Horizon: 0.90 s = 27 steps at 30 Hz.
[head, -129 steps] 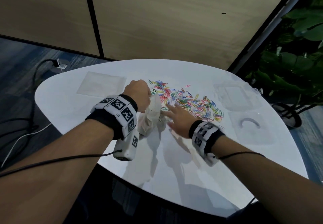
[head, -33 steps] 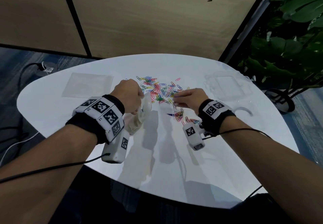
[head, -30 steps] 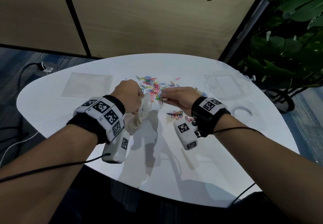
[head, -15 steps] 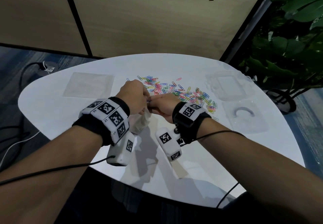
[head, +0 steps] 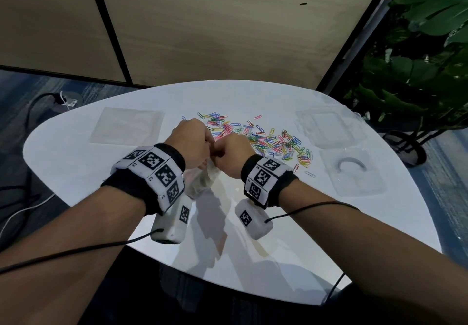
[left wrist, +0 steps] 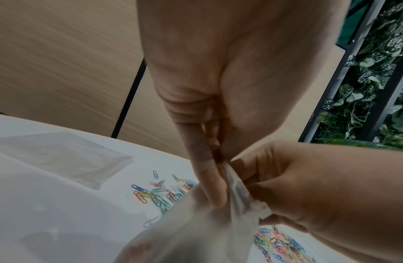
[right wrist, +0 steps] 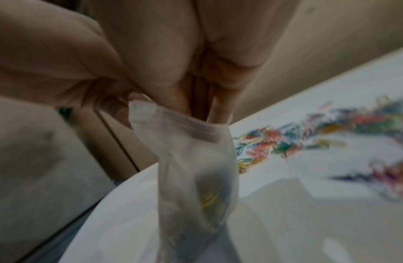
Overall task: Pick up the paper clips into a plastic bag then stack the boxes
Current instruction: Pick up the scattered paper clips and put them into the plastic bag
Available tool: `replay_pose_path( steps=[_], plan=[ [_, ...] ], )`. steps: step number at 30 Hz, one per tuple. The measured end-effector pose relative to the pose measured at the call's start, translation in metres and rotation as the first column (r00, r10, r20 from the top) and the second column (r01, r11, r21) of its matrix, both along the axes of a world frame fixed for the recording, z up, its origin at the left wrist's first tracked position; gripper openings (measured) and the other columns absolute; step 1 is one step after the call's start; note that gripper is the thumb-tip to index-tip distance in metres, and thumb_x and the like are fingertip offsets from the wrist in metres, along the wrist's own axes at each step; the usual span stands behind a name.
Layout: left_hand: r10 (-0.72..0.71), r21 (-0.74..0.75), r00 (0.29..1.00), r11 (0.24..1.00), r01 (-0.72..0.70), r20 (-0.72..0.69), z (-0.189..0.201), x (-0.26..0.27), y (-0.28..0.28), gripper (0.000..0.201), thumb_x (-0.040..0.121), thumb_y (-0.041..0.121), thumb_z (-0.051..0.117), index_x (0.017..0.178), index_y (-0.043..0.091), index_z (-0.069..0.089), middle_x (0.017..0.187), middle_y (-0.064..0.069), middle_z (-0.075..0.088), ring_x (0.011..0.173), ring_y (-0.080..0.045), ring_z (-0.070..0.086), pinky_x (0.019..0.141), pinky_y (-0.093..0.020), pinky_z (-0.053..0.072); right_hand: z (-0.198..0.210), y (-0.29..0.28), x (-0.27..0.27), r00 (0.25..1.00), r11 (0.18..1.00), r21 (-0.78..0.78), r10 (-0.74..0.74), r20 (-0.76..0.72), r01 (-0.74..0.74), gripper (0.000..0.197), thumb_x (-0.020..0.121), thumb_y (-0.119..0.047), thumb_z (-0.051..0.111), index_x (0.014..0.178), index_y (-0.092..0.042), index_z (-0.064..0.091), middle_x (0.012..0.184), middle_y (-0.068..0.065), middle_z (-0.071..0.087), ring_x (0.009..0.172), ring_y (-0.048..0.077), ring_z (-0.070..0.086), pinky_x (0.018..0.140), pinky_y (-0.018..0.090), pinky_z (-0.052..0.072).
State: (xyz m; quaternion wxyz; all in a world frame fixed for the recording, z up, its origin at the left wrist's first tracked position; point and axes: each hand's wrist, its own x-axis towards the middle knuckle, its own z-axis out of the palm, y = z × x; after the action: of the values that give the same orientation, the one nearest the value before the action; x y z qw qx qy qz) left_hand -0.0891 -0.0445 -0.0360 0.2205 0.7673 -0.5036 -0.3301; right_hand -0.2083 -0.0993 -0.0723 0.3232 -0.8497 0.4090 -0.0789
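Basically left hand (head: 191, 139) pinches plastic bag (head: 202, 181) mouth above desk (head: 76, 170); right hand (head: 231, 155) fingers curled inside it, contents unclear. Narrow mouth risks spilling clips; most paper clips (head: 266, 139) remain scattered.

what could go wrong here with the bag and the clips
The left hand pinches only the rim of the plastic bag; if it slips, the mouth may close or the clips inside spill. The right hand fingers sit in the narrow opening, so clips may miss. Many paper clips lie spread toward the clear boxes.
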Motion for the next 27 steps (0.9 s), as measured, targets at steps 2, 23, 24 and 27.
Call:
replay_pose_path(
  steps=[2, 23, 24, 27],
  plan=[
    [0.012, 0.000, 1.000, 1.000, -0.012, 0.014, 0.001, 0.001, 0.001, 0.029, 0.094, -0.004, 0.049, 0.100, 0.005, 0.076, 0.078, -0.016, 0.074, 0.064, -0.029, 0.075, 0.070, -0.042, 0.064, 0.002, -0.001, -0.001, 0.994, 0.995, -0.028, 0.098, -0.047, -0.100, 0.028, 0.086, 0.001, 0.050, 0.092, -0.004, 0.076, 0.076, 0.011, 0.068, 0.069, 0.023, 0.057, 0.067, 0.030, 0.047],
    [-0.022, 0.063, 0.991, 0.998, 0.014, 0.135, 0.003, 0.005, 0.008, 0.035, 0.090, -0.003, 0.056, 0.120, 0.008, 0.070, 0.104, -0.017, 0.072, 0.094, -0.035, 0.071, 0.085, -0.042, 0.061, -0.070, -0.041, -0.138, 0.654, 0.882, -0.114, 0.246, -0.715, -0.457, 0.065, 0.097, -0.047, 0.044, 0.153, -0.027, 0.019, 0.163, 0.004, 0.010, 0.145, 0.032, 0.020, 0.114, 0.048, 0.030],
    [-0.024, 0.070, 0.990, 0.997, 0.014, 0.137, 0.004, 0.006, 0.008, 0.036, 0.089, -0.004, 0.058, 0.120, 0.008, 0.070, 0.104, -0.017, 0.072, 0.093, -0.035, 0.071, 0.085, -0.042, 0.061, -0.068, -0.040, -0.144, 0.675, 0.895, -0.100, 0.250, -0.694, -0.434, 0.063, 0.097, -0.044, 0.046, 0.153, -0.026, 0.021, 0.163, 0.004, 0.011, 0.145, 0.030, 0.022, 0.115, 0.045, 0.030],
    [-0.042, 0.083, 0.989, 0.996, 0.030, 0.144, 0.004, 0.005, 0.009, 0.038, 0.087, -0.007, 0.059, 0.122, 0.007, 0.069, 0.101, -0.017, 0.074, 0.092, -0.035, 0.072, 0.085, -0.042, 0.061, -0.068, -0.041, -0.150, 0.807, 0.878, -0.237, 0.236, -0.541, -0.416, 0.039, 0.097, -0.024, 0.053, 0.136, -0.017, 0.054, 0.144, 0.014, 0.047, 0.122, 0.033, 0.054, 0.097, 0.039, 0.048]
  ],
)
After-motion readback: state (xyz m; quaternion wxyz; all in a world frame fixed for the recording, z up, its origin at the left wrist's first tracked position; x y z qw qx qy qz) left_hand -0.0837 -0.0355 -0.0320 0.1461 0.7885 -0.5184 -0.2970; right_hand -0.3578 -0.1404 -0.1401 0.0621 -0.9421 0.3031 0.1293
